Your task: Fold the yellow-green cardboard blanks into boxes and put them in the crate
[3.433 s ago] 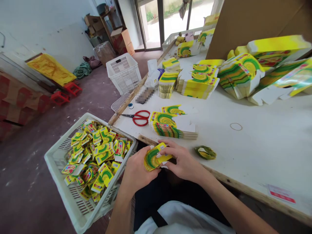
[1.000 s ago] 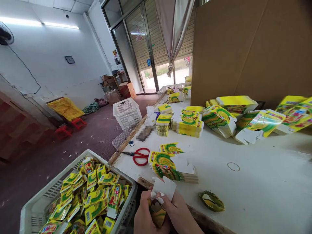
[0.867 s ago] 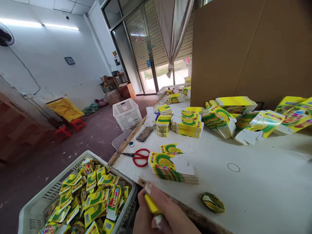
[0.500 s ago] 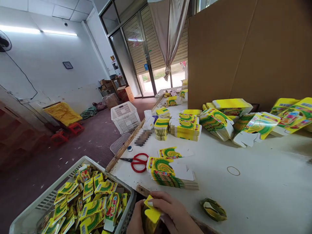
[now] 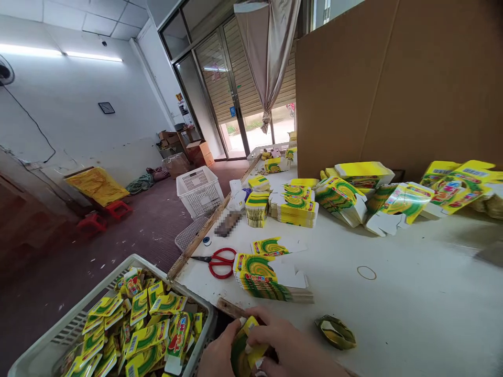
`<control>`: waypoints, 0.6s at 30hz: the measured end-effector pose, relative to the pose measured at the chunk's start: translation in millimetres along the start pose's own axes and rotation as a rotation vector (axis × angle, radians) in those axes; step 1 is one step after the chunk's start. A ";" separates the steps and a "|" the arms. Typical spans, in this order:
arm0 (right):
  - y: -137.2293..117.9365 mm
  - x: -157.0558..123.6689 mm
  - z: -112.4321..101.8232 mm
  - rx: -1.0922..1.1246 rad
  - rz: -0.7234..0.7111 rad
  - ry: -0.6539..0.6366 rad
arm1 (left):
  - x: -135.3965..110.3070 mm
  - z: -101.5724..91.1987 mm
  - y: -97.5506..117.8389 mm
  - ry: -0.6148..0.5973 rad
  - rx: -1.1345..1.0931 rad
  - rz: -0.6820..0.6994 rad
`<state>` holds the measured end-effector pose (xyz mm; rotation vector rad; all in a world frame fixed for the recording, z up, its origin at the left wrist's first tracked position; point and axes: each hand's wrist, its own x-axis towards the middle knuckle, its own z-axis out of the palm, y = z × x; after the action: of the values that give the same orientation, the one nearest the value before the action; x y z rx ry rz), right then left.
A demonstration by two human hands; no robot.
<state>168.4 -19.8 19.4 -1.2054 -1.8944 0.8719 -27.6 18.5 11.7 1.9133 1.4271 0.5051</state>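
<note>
Between my two hands, at the near edge of the table, is a small yellow and green carton (image 5: 240, 350). My left hand (image 5: 217, 350) is wrapped round its left side, thumb near the top. The fingers of my right hand (image 5: 275, 337) press on its yellow end from the right. The carton's lower part is hidden by the hands and the frame edge. Just beyond lies a stack of flat printed cartons (image 5: 271, 277). Red-handled scissors (image 5: 220, 263) rest left of that stack. To the right sits a dark green leaf-like piece (image 5: 336, 332) with something pale inside.
A white plastic crate (image 5: 135, 257) full of yellow cartons stands at the left, against the table. More carton stacks (image 5: 293, 209) line the back, before a tall cardboard sheet (image 5: 393, 89). A rubber band (image 5: 367, 273) lies on the white tabletop (image 5: 416, 293). A thread spool (image 5: 206, 241) is near the scissors.
The yellow flaps that stood up on the carton are now folded down under my right fingers. More of the carton's printed side shows. The view has shifted slightly.
</note>
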 end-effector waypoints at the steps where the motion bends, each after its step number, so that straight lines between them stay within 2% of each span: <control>1: 0.9 -0.2 5.8 0.017 0.002 0.017 | 0.0 -0.7 2.4 0.016 0.018 0.021; 5: 3.6 1.8 18.4 0.155 -0.018 0.060 | -4.8 -4.1 9.9 0.020 0.013 0.084; 6: 3.6 3.8 15.3 0.179 0.005 0.097 | -7.1 -6.1 9.6 0.048 0.000 0.079; 8: 4.3 10.7 1.8 0.144 0.070 0.213 | -12.0 -15.0 3.9 0.188 0.000 0.021; 11: 12.3 25.6 -24.2 -0.122 0.182 0.427 | -17.6 -43.0 -18.0 0.487 0.139 -0.155; 14: 26.5 37.8 -37.3 -0.330 0.296 0.443 | -19.4 -76.8 -47.0 0.688 0.427 -0.278; 16: 34.7 42.0 -35.8 -0.352 0.319 0.405 | -19.4 -90.1 -62.1 0.729 0.481 -0.330; 18: 39.2 43.9 -30.4 -0.332 0.327 0.408 | -18.8 -90.9 -69.7 0.682 0.401 -0.312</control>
<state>198.0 39.0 11.8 -1.7792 -1.5668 0.4279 -141.0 38.5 25.7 1.8339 2.3713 0.8132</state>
